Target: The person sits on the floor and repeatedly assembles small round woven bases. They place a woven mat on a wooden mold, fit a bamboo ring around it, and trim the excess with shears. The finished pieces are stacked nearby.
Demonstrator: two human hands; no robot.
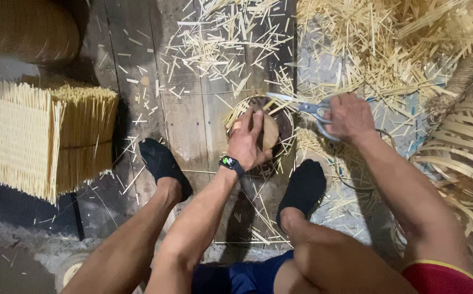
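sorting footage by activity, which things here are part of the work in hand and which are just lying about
In use:
left hand pressing a round wooden block
woven ring of thin strips around the block
right hand holding scissors

Lying about:
stacked stick bundles
cut scraps on the floor
coiled strips

A bamboo-weaving workshop: cut splints (356,43) litter the plank floor (193,114), stick bundles (35,139) stacked.

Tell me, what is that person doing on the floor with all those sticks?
A person sits on the dark wooden floor. The left hand presses on a small round wooden block ringed with thin pale bamboo strips. The right hand holds blue-handled metal scissors, blades open over the block. Cut pale slivers lie scattered around, and a neat bundle of pale sticks stands to the left.
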